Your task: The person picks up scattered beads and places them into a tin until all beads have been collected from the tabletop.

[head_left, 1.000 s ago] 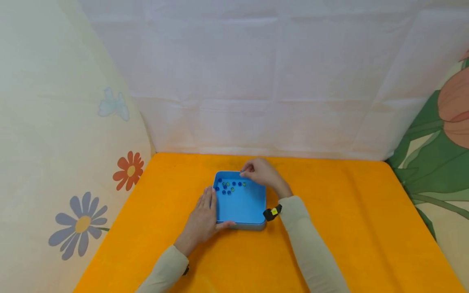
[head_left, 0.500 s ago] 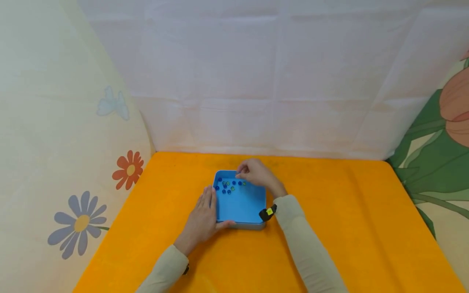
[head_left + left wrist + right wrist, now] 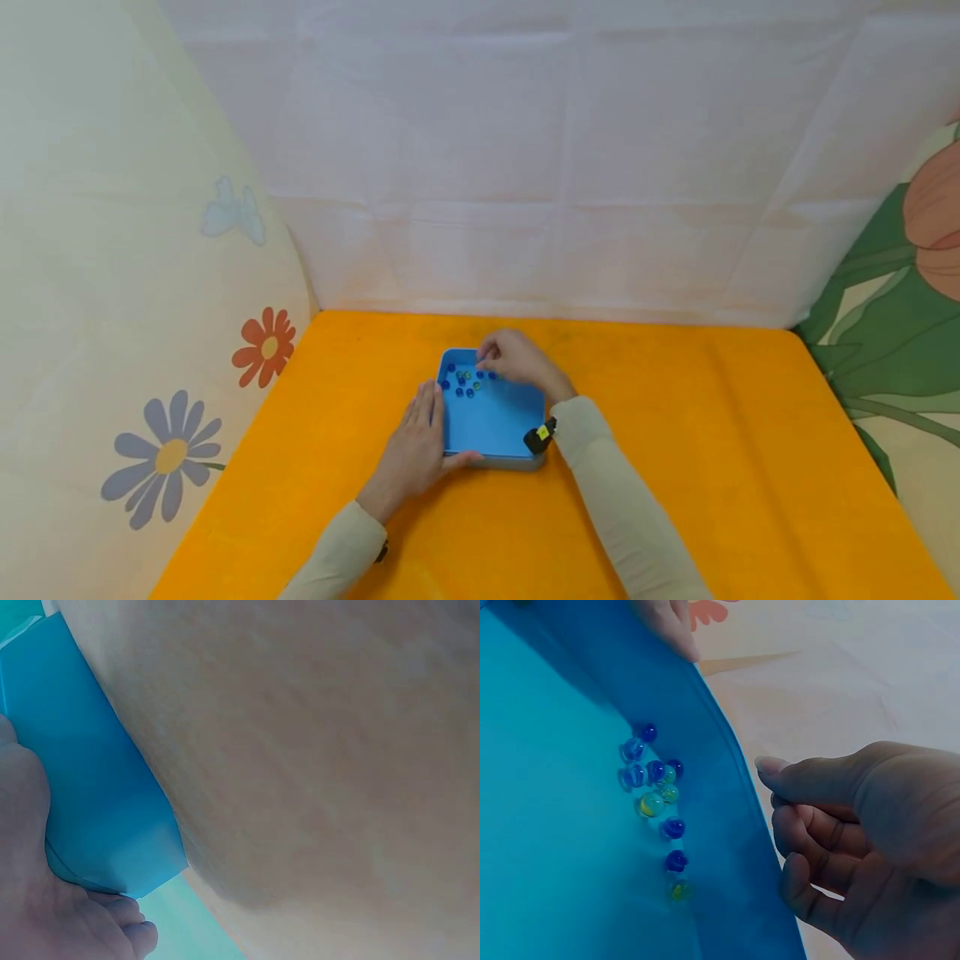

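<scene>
A square blue tin with a grey outer side stands on the orange table. Several dark-blue and yellow-green glass marbles lie on its floor, toward the back left corner. My left hand steadies the tin, straight fingers along its left side and thumb across the front corner. My right hand is over the back wall of the tin, thumb and index finger pinched together around a small bluish marble, mostly hidden by the fingertips. In the right wrist view these fingertips overlap the tin's rim.
The orange tablecloth spreads around the tin. Behind it hangs a pale cloth. Flower-printed cloth hangs at the left, with another printed cloth at the right. A black band with a yellow marker sits at the right wrist.
My right hand has moved a little left along the tin's back wall, fingertips still pinched. The left hand, the tin and the marbles in it have stayed in place.
</scene>
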`<action>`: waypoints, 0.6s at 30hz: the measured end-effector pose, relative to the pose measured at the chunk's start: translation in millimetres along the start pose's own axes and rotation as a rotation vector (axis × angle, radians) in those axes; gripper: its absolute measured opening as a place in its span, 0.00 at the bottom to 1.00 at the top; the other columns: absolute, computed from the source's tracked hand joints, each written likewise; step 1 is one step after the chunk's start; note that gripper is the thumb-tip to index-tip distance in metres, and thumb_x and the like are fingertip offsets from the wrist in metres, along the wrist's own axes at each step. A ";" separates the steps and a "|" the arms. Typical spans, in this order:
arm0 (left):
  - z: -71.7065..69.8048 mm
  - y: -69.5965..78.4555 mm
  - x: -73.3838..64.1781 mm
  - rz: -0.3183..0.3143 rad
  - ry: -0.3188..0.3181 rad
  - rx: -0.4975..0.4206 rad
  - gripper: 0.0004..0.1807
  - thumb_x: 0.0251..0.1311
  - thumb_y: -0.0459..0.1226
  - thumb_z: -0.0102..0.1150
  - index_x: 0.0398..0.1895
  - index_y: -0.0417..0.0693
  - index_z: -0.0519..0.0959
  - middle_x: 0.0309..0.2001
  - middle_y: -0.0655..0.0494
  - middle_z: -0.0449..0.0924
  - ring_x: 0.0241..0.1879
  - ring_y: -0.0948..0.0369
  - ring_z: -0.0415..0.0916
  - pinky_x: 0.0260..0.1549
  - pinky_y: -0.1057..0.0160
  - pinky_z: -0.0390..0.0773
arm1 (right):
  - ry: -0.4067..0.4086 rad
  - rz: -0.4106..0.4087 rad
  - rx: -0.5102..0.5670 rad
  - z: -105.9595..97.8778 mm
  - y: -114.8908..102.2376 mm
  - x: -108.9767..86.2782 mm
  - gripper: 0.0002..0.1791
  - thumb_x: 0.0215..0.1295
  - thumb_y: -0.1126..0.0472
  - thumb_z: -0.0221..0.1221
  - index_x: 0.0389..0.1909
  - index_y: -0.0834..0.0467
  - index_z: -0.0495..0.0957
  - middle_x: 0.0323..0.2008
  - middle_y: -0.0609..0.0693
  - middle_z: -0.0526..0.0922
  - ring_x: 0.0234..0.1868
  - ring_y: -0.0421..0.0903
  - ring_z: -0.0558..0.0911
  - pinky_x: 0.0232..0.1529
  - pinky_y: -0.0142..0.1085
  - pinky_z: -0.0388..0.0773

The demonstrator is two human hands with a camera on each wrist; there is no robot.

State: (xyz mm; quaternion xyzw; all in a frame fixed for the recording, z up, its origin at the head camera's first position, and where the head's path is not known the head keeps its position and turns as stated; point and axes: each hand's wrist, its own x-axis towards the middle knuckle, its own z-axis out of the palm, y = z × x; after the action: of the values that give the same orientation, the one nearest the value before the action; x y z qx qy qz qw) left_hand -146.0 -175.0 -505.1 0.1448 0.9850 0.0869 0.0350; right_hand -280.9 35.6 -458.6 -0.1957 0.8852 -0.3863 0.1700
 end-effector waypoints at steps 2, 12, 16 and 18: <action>0.4 -0.1 0.2 0.000 0.000 -0.004 0.71 0.58 0.78 0.51 0.84 0.31 0.43 0.85 0.32 0.42 0.85 0.38 0.46 0.81 0.41 0.57 | -0.005 -0.004 0.000 2.1 0.4 1.5 0.09 0.75 0.58 0.64 0.48 0.58 0.86 0.39 0.54 0.87 0.36 0.47 0.80 0.38 0.31 0.80; 1.6 0.6 -0.2 0.012 0.018 -0.016 0.71 0.57 0.78 0.51 0.83 0.30 0.45 0.84 0.31 0.45 0.84 0.38 0.48 0.80 0.41 0.59 | -0.021 -0.031 -0.026 8.7 -2.8 6.2 0.09 0.75 0.59 0.64 0.49 0.59 0.86 0.38 0.52 0.87 0.33 0.45 0.79 0.34 0.30 0.78; 1.0 1.4 0.6 -0.004 0.001 -0.023 0.71 0.58 0.78 0.51 0.84 0.32 0.44 0.85 0.32 0.43 0.84 0.38 0.47 0.81 0.41 0.58 | -0.029 -0.050 -0.034 10.2 -4.9 7.4 0.09 0.75 0.59 0.64 0.48 0.59 0.86 0.38 0.53 0.87 0.33 0.45 0.79 0.35 0.30 0.79; 0.5 1.5 0.8 -0.011 -0.004 -0.027 0.71 0.58 0.78 0.51 0.84 0.32 0.44 0.85 0.33 0.43 0.85 0.38 0.46 0.81 0.41 0.58 | -0.028 -0.055 -0.042 11.1 -5.8 8.1 0.09 0.75 0.59 0.64 0.49 0.60 0.86 0.39 0.52 0.87 0.34 0.45 0.79 0.36 0.30 0.79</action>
State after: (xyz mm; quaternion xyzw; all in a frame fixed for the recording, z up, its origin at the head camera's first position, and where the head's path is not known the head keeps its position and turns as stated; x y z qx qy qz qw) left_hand -146.3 -173.3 -505.4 0.1390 0.9845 0.0996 0.0394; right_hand -281.7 21.3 -462.6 -0.2288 0.8850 -0.3691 0.1678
